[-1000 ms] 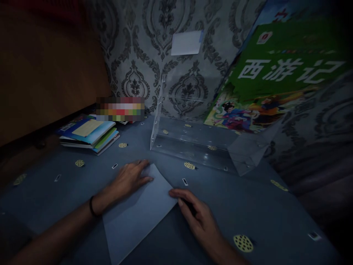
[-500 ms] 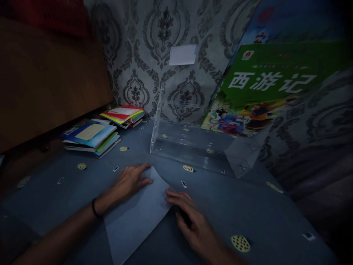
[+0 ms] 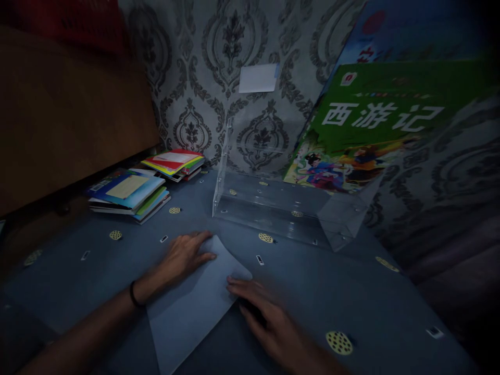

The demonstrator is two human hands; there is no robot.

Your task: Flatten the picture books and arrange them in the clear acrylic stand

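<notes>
A plain, pale sheet of paper (image 3: 195,302) lies slantwise on the blue tablecloth. My left hand (image 3: 184,253) rests at its upper left edge, with the fingers stretched out and the thumb lying on the paper. At the opposite edge is my right hand (image 3: 265,315), whose extended fingertips touch the sheet. A dark gap shows between that hand's thumb and fingers, and nothing is visible in it. The sheet's right corner is uncovered, just above the right fingertips.
Two stacks of books, a blue-topped one (image 3: 127,190) and a red-and-yellow one (image 3: 174,160), lie at the left. A clear acrylic stand (image 3: 269,221) stands behind the paper. A green picture book (image 3: 371,125) leans upright in its right side. Patterned wallpaper (image 3: 191,130) backs the table.
My right hand has slid left and slightly down along the paper's edge, baring the right corner. My left hand and the sheet have stayed in place.
</notes>
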